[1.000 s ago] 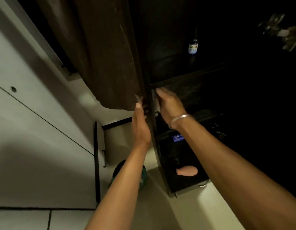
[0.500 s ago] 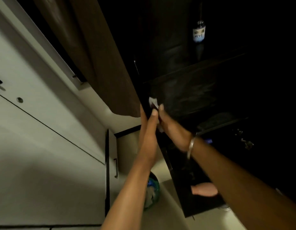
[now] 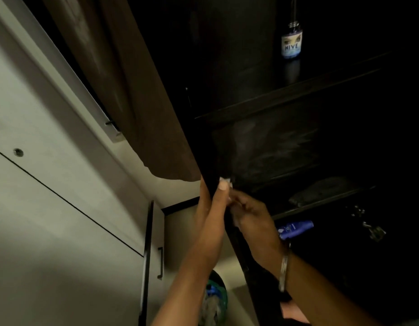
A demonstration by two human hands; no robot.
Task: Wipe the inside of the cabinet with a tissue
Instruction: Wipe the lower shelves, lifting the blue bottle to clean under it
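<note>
**A:** Since half a second ago your right hand (image 3: 252, 222) slid down the cabinet (image 3: 262, 147) front edge; the tissue (image 3: 225, 180) now peeks out at 12 o'clock of your left hand (image 3: 212, 208).

**B:** Hand states?

**A:** Left: straight fingers pressed along the edge. Right: curled, apparently pinching tissue; contact unclear. It's light, limp, tears easily, so bunch it and hold the wad.

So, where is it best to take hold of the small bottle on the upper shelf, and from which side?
The small bottle stands upright and alone on the upper shelf, so probably hold its labelled body, coming from the open front of the cabinet. The neck looks narrower, a poorer grip.
</note>
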